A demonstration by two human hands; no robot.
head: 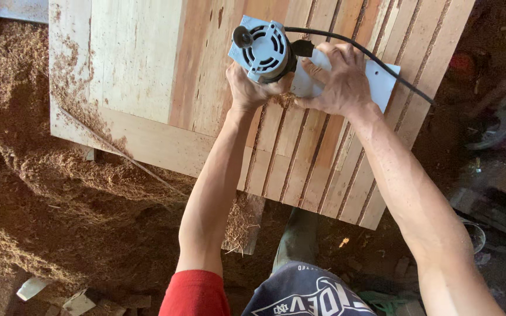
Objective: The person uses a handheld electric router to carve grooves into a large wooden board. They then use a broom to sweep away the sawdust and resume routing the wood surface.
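A pale blue-grey electric router [263, 50] with a round vented top stands on a wide wooden panel [165, 76]. My left hand [248, 88] grips the router's body from below. My right hand [336, 79] presses flat on the router's white base plate [382, 82]. A black cord [382, 64] runs from the tool to the right across the panel. Several parallel grooves [300, 158] run lengthwise through the boards under and below the tool.
Thick sawdust [24, 134] covers the ground at the left and spills onto the panel's left edge. A thin wooden strip [118, 153] lies across the panel's near corner. Scrap and dark clutter [493, 134] lie at the right. My boot [297, 240] stands below the panel.
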